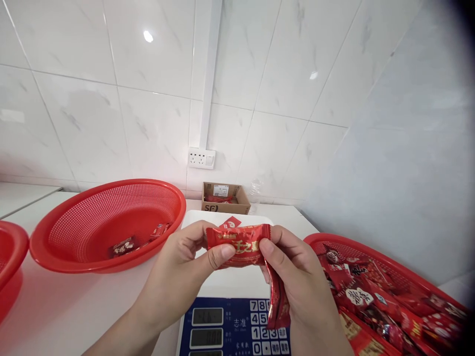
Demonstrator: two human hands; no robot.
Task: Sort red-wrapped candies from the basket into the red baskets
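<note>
Between my two hands is a red candy packet (248, 246) with gold lettering, stretched level above a digital scale. Its left end is pinched by my left hand (176, 277), thumb in front. Thumb and fingers of my right hand (299, 272) grip the right end. A second shiny red packet (277, 304) hangs from my right hand, in front of the keypad. Below lies the scale's white pan (230, 284), and nearer me its blue panel (237, 341) with dim displays. One small red packet (231, 222) shows at the pan's far side, partly hidden.
A large red basket (92, 198) holding a few packets (124, 245) stands left. Another red basket's rim (13, 244) enters at the left edge. Right, a red basket (334, 239) is full of mixed red packets (371, 291). Behind the scale is a cardboard box (241, 198) against the tiled wall.
</note>
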